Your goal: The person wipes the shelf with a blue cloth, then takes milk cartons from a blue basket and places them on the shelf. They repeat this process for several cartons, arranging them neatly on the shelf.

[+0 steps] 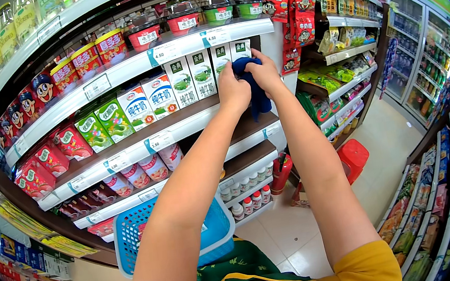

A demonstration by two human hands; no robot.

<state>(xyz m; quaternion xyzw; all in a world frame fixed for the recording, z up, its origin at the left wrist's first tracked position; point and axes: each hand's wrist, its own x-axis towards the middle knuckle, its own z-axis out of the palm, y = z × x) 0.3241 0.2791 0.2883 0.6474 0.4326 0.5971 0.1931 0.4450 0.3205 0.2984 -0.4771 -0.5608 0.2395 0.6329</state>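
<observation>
Both hands are raised to the right end of a shelf row of white milk cartons (182,82). My right hand (266,70) grips a dark blue cloth (259,95), which hangs down below the fingers. Close beside it, my left hand (234,90) has its fingers curled at the cloth's left edge. The cloth lies against the front of the rightmost white carton (240,49) and covers most of it. Whether the fingers also hold that carton is hidden. Another carton (220,56) stands just left of it, partly behind my left hand.
A blue plastic basket (220,250) is below my left forearm. Lidded cups (217,10) line the shelf above. Red candy bags (303,6) hang to the right. A fire extinguisher (281,173) and a red plastic stool (354,157) stand on the floor (259,238).
</observation>
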